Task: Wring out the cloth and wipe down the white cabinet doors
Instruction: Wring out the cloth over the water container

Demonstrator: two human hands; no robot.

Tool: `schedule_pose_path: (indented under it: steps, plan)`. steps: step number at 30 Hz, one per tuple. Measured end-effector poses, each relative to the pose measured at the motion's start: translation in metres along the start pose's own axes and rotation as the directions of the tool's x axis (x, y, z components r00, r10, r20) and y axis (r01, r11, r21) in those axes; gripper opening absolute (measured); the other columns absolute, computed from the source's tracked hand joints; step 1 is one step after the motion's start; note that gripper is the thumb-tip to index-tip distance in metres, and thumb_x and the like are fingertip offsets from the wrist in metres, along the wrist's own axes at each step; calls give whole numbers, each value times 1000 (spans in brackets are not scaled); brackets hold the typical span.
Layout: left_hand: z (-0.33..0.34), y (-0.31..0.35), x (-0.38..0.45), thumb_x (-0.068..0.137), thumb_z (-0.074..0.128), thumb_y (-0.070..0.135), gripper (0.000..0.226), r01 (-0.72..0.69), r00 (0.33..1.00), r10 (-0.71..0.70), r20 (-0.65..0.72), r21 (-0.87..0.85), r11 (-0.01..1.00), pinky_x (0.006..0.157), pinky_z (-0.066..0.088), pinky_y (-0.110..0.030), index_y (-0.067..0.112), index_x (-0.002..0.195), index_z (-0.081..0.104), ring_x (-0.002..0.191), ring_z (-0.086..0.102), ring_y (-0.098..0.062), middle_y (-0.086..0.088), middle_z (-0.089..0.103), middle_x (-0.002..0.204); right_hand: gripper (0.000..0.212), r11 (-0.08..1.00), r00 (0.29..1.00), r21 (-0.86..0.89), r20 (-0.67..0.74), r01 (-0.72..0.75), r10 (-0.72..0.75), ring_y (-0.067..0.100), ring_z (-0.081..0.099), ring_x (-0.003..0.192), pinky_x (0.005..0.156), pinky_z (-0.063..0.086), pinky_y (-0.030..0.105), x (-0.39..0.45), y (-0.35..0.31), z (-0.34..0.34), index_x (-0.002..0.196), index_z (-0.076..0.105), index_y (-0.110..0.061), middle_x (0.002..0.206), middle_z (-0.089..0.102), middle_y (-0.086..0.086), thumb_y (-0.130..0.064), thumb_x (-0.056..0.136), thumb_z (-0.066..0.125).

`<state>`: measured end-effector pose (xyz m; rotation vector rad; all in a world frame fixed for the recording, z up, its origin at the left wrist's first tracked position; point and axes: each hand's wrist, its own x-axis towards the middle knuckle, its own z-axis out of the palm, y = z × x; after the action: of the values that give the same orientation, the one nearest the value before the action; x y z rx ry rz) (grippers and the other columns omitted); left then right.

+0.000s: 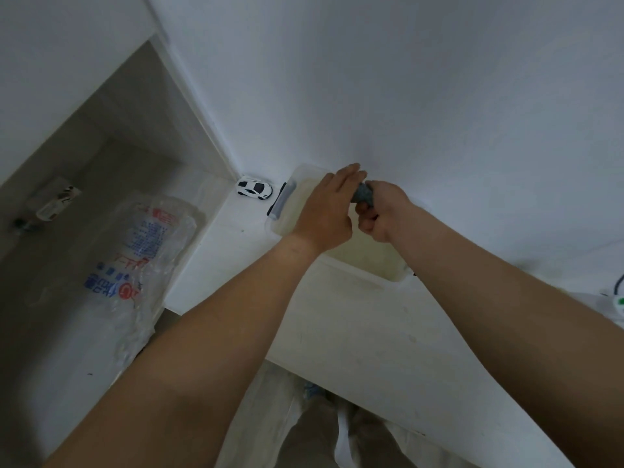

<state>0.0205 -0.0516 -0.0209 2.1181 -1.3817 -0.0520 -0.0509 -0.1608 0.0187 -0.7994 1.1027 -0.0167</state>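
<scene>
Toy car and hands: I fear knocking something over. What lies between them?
In the head view, the tub's dark latch lies between the toy car and the left hand.

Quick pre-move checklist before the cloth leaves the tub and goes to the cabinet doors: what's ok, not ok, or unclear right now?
1. Both hands on the cloth: ok; left hand and right hand each have a grip on it.
2. Cloth above the clear plastic tub, so drips land inside: ok.
3. Cloth wrung enough: cannot tell; no drips visible.
4. Tub sits fully on the white ledge: ok.
5. Toy car out of the way: ok, beside the tub's left end.
6. Water level in the tub: cannot tell.
</scene>
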Motion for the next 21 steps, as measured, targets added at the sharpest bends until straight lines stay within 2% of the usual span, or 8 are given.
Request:
schedule_pose_path:
  steps: [3,5,8,12,14,17,19,21]
  plan:
    - [-2,-1,9,68,58,-7,69,-100,995,99,13,189,977,70,47,-34,6,135,54,94,56,-31,-15,58,123,27,978,999,-210,41,0,9,9,26,35,36,23,16,-10,-3,1,63,47,-20,48,38,-4,-12,88,44]
    - [-1,3,15,72,64,0,49,-50,999,44,29,264,963,51,38,-32,3,120,58,73,60,-34,-16,61,95,26,944,999,-328,28,49,-42,12,25,40,41,22,17,-11,-3,4,60,40,-19,52,34,-1,-5,82,42]
    - [-1,9,21,87,56,11,28,66,991,-105,79,393,917,47,25,-31,2,113,54,63,63,-35,-13,66,78,25,829,978,-528,12,184,-210,16,28,48,49,22,26,-3,-1,6,63,41,-15,56,35,2,-8,87,42]
    - [3,8,22,97,46,18,21,165,950,-256,177,411,896,59,34,-32,8,103,63,82,67,-33,-12,71,90,42,466,866,-815,85,345,-493,22,45,57,56,35,31,15,10,6,70,46,-9,61,44,3,-29,104,32]
    - [2,6,21,97,46,21,24,181,927,-284,246,370,911,63,38,-32,7,98,66,86,68,-34,-13,71,93,48,297,801,-881,139,369,-582,25,50,66,66,38,32,21,18,6,76,52,-5,65,49,4,-36,106,29]
    - [-2,5,22,96,49,21,27,131,888,-281,365,384,914,67,39,-32,0,108,61,93,66,-36,-17,69,102,48,62,718,-918,263,391,-644,27,51,71,68,38,33,24,25,5,85,56,-3,73,53,10,-33,107,26]
    - [-3,4,22,95,52,19,29,149,853,-304,424,360,921,67,40,-32,-3,112,59,96,65,-37,-19,67,106,39,-166,673,-917,382,364,-633,33,59,77,66,42,36,28,28,3,119,57,-2,84,60,15,-24,107,26]
    - [-1,3,23,94,56,19,24,199,817,-328,475,303,932,66,40,-31,-3,104,60,93,66,-36,-19,68,100,41,-307,635,-881,473,360,-610,35,62,83,63,42,38,31,31,-1,145,37,-8,95,63,17,-17,106,27]
